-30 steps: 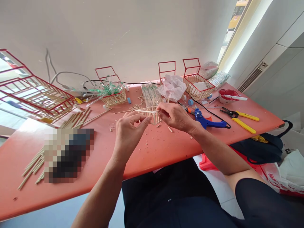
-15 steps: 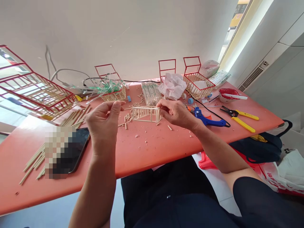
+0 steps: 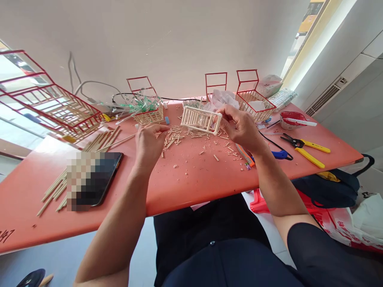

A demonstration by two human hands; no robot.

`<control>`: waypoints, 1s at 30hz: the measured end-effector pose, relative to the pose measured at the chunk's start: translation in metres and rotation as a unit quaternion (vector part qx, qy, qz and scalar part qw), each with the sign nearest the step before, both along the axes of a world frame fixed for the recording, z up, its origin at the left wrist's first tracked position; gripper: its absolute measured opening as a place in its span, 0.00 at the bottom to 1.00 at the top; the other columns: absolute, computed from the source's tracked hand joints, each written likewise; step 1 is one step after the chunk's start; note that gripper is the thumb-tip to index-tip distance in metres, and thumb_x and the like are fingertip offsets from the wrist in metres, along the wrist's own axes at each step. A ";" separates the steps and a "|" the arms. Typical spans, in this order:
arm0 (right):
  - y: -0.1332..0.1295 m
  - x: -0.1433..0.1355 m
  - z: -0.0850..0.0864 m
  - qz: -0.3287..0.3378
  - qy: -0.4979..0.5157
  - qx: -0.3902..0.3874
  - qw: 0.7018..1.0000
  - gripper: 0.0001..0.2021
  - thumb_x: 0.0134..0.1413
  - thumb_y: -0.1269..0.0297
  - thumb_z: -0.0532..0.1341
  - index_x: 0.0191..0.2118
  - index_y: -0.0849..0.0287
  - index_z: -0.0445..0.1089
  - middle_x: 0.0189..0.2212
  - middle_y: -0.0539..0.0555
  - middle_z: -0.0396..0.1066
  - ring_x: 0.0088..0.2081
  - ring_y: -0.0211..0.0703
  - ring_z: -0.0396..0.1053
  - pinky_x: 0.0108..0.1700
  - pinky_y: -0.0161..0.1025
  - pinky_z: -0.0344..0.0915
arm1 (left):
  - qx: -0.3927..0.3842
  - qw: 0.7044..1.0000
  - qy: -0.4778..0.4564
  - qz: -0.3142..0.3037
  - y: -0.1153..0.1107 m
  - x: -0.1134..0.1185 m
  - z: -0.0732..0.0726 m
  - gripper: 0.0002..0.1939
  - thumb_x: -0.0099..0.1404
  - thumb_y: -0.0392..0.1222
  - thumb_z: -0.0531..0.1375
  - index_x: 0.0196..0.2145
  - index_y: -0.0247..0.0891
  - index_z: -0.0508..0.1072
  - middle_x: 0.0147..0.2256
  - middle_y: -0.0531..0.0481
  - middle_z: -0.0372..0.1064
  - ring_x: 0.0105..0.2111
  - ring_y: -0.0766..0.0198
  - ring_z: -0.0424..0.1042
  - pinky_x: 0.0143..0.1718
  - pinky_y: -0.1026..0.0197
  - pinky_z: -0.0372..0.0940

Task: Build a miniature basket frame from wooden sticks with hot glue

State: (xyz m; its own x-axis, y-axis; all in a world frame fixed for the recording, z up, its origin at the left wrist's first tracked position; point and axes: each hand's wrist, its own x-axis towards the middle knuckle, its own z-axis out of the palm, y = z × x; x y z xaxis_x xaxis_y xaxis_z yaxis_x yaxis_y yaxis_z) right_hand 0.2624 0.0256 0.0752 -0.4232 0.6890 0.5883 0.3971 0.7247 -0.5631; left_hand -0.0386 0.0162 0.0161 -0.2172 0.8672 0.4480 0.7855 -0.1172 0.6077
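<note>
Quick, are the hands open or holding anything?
Left hand: nothing visible in it; open or closed can't be told.
Right hand: closed, holding the small wooden frame.

Left forearm (image 3: 127, 193) and right forearm (image 3: 273, 177) reaching forward, angled inward. Left hand (image 3: 150, 144) loosely curled, fingers forward. Right hand (image 3: 241, 126) higher in view, thumb-and-finger pinch.

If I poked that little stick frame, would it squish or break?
The frame is probably light: the right hand holds it up by one end. Its sticks look thin but straight, so it likely feels stiff, not squishy. A hard poke might snap such thin bars.
</note>
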 end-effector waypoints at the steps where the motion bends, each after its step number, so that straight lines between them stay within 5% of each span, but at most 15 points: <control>1: 0.000 0.000 0.000 -0.001 -0.001 0.001 1.000 0.12 0.71 0.53 0.62 0.39 0.57 0.70 0.25 0.45 0.61 0.28 0.37 0.57 0.35 0.39 0.56 | -0.007 1.000 0.023 -0.009 0.003 0.001 -0.005 0.12 0.64 0.37 0.61 0.40 0.40 0.86 0.44 0.45 0.84 0.49 0.50 0.78 0.57 0.48 0.69; 7: -0.001 -0.002 -0.002 -0.004 -0.010 0.001 1.000 0.09 0.70 0.57 0.61 0.39 0.57 0.70 0.24 0.45 0.61 0.28 0.37 0.57 0.36 0.39 0.56 | -0.074 0.986 0.140 -0.056 0.015 0.009 -0.025 0.15 0.64 0.33 0.58 0.38 0.40 0.86 0.45 0.39 0.82 0.51 0.42 0.73 0.59 0.44 0.66; 15: 0.003 -0.007 -0.009 0.011 -0.022 0.003 1.000 0.09 0.70 0.58 0.61 0.37 0.57 0.70 0.24 0.46 0.64 0.29 0.38 0.58 0.35 0.38 0.54 | -0.122 0.972 0.194 -0.054 0.016 0.016 -0.024 0.09 0.66 0.37 0.60 0.34 0.40 0.82 0.41 0.38 0.79 0.49 0.42 0.71 0.54 0.45 0.66; 25: 0.001 -0.018 -0.019 0.083 -0.056 -0.016 0.995 0.06 0.68 0.62 0.59 0.39 0.58 0.69 0.25 0.45 0.64 0.28 0.37 0.59 0.36 0.37 0.54 | -0.073 0.994 0.080 0.007 0.012 0.001 -0.016 0.07 0.62 0.34 0.57 0.30 0.42 0.74 0.32 0.44 0.77 0.39 0.50 0.72 0.44 0.54 0.64; 30: 0.001 -0.017 -0.018 0.063 -0.054 -0.018 0.996 0.08 0.68 0.60 0.60 0.38 0.57 0.69 0.24 0.45 0.62 0.28 0.38 0.58 0.35 0.38 0.54 | -0.076 0.991 0.088 -0.058 0.005 0.008 -0.010 0.06 0.60 0.35 0.60 0.26 0.42 0.71 0.28 0.47 0.74 0.36 0.52 0.73 0.43 0.55 0.64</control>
State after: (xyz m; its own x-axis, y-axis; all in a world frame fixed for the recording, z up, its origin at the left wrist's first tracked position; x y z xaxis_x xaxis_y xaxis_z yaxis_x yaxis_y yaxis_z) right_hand 0.2450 0.0269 0.0572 -0.5672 0.6460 0.5108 0.3642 0.7531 -0.5480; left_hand -0.0302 0.0209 0.0057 -0.0411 0.9422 0.3324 0.8676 -0.1313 0.4796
